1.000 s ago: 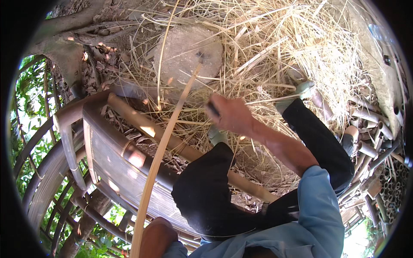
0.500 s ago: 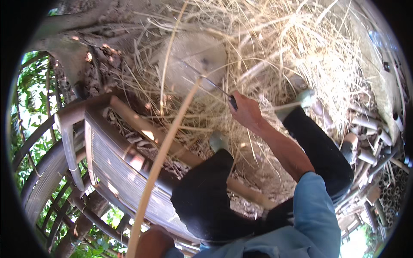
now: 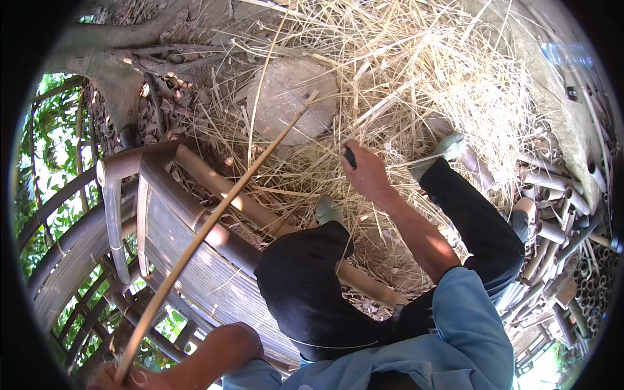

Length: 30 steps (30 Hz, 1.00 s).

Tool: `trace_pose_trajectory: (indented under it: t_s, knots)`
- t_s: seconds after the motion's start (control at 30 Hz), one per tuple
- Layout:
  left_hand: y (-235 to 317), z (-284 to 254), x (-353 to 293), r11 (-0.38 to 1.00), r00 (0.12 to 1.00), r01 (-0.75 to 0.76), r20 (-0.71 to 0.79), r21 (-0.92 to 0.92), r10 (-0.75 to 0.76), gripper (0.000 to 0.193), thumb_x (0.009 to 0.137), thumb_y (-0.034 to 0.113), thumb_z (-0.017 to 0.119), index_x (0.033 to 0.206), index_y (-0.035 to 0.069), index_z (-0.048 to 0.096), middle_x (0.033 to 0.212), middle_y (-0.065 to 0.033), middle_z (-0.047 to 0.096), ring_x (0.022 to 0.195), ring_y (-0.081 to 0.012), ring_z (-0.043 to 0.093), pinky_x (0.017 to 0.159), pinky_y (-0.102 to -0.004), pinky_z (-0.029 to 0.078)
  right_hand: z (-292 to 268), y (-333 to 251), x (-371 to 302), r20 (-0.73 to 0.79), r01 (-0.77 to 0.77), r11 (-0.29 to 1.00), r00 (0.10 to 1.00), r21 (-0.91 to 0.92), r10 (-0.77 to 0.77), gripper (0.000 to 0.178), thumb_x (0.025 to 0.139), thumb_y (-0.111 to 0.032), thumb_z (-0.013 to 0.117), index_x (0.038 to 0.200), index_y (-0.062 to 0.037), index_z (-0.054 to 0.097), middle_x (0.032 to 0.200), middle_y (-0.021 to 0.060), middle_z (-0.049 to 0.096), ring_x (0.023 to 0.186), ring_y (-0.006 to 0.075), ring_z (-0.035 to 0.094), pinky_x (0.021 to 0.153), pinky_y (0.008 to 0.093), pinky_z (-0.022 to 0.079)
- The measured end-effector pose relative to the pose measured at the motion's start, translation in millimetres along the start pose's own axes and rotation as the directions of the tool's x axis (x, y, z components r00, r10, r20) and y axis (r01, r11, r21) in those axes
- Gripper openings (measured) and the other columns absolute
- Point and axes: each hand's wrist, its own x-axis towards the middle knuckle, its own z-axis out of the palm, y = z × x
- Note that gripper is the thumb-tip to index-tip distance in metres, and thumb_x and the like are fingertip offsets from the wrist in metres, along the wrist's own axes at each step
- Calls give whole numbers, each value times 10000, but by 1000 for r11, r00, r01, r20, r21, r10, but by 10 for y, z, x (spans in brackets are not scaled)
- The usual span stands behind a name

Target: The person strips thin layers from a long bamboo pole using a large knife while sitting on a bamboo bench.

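A long bamboo strip (image 3: 214,218) slants up from the lower left, its free tip over a round grey block (image 3: 279,84) on the ground. At the strip's near end, low on the left, my left hand (image 3: 123,377) is closed around it, partly cut off by the view's rim. My right hand (image 3: 369,174) grips the dark handle of a knife (image 3: 350,158), to the right of the strip and apart from it. The blade can hardly be made out against the pale litter.
Thin bamboo shavings (image 3: 429,71) cover the ground ahead. On the left is a bamboo bench (image 3: 188,260) with a slatted seat. Cut bamboo tubes (image 3: 552,234) lie at the right. My shoes (image 3: 328,211) stand among the shavings. Tree roots (image 3: 130,39) spread at the far left.
My left hand has come into view farther left, and the strip now leans more to the left. The strip's tip has risen. My right hand has shifted slightly, and the blade shows less clearly.
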Motion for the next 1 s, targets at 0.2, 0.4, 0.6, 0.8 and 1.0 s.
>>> trace_pose_trajectory:
  t_s: [0.2, 0.4, 0.6, 0.8, 1.0]
  knots:
    - [69, -332, 100, 975, 992, -120, 56, 185, 111, 449, 1093, 469, 376, 776, 155, 430, 595, 67, 247, 467, -58, 257, 358, -221, 211, -122, -637, -239, 68, 72, 991, 994, 108, -80, 267, 985, -262, 630, 1137, -55, 559, 776, 176, 642, 679, 336, 675, 626, 446, 543]
    - [89, -310, 64, 953, 955, -183, -188, 241, 230, 478, 1080, 504, 395, 746, 162, 415, 597, 78, 235, 457, -31, 223, 351, -215, 193, 83, -577, -226, 4, 404, 915, 915, 10, -404, 240, 1005, -266, 595, 1155, -81, 565, 735, 135, 604, 624, 294, 649, 575, 428, 542]
    - [46, -359, 33, 977, 963, -145, -204, 156, 175, 563, 1075, 568, 271, 717, 154, 403, 581, 68, 254, 446, -58, 214, 356, -247, 182, 227, 393, 223, 6, 95, 992, 996, -86, -94, 197, 1004, -234, 545, 1129, -98, 474, 686, 173, 618, 586, 328, 641, 524, 484, 501]
    - [208, -474, -35, 994, 998, -64, 19, 93, 62, 678, 1024, 679, 167, 721, 137, 441, 540, 67, 327, 425, -73, 283, 373, -266, 239, -74, -283, -3, 105, 200, 977, 976, -68, -192, 206, 1017, -284, 543, 1108, -100, 517, 755, 173, 642, 590, 321, 645, 524, 474, 522]
    - [120, -237, -86, 911, 969, -215, 43, -352, 245, 479, 1106, 345, 344, 667, 159, 395, 491, 86, 298, 371, -34, 250, 364, -206, 197, 102, -435, 82, -1, 570, 820, 821, -58, -571, 183, 1025, -256, 558, 1015, -77, 516, 683, 120, 579, 493, 220, 561, 365, 299, 450]
